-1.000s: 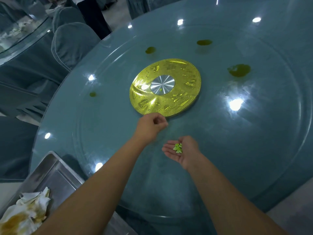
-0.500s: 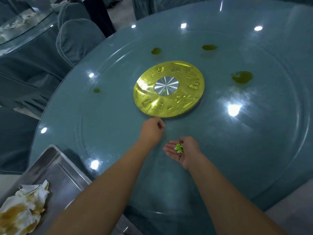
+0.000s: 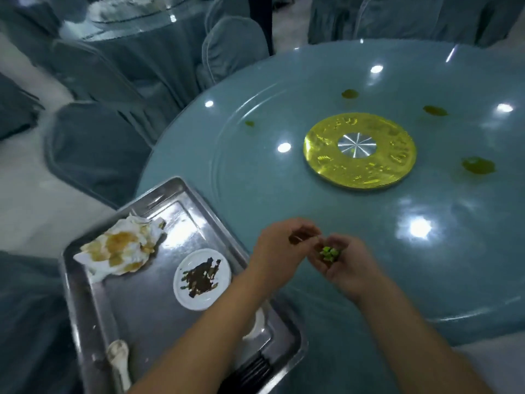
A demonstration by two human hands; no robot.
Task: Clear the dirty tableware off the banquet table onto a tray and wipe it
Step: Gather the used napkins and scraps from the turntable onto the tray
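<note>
1. Far left: chairs in grey-blue covers (image 3: pixel 96 149), pulled back from the table. Not part of the job.
2. Steel tray (image 3: pixel 147 322) sits at the near left edge of the banquet table (image 3: pixel 454 294), partly overhanging it. Loaded so far:
   - a crumpled napkin (image 3: pixel 122 248) stained orange-brown;
   - a white spoon (image 3: pixel 118 356) near the front rim;
   - a small white plate (image 3: pixel 202 278) smeared with dark sauce;
   - a second white dish (image 3: pixel 257 322), mostly hidden under the left forearm;
   - dark utensils (image 3: pixel 252 371) at the front corner, type unclear.
3. Left hand (image 3: pixel 279 245): just right of the tray, over the glass. Fingers are curled with their tips drawn together at the right palm. Motion blur; cannot tell whether they grasp a scrap.
4. Right hand (image 3: pixel 343 265): palm up, touching the left fingertips. Fingers are cupped around a small pile of green food scraps (image 3: pixel 329 253).
5. Centre: gold turntable hub (image 3: pixel 359 150) with a silver middle. No tableware is visible on the glass.
6. Olive-green spills are still on the glass: a small one left of the hub (image 3: pixel 249 123), two beyond it (image 3: pixel 350 93) (image 3: pixel 434 110), and the largest to its right (image 3: pixel 478 165).
7. Assessment: clearing looks nearly complete. The scraps in hand are not yet on the tray. Wiping appears not to have started, since the spills are intact and no cloth is in view.
</note>
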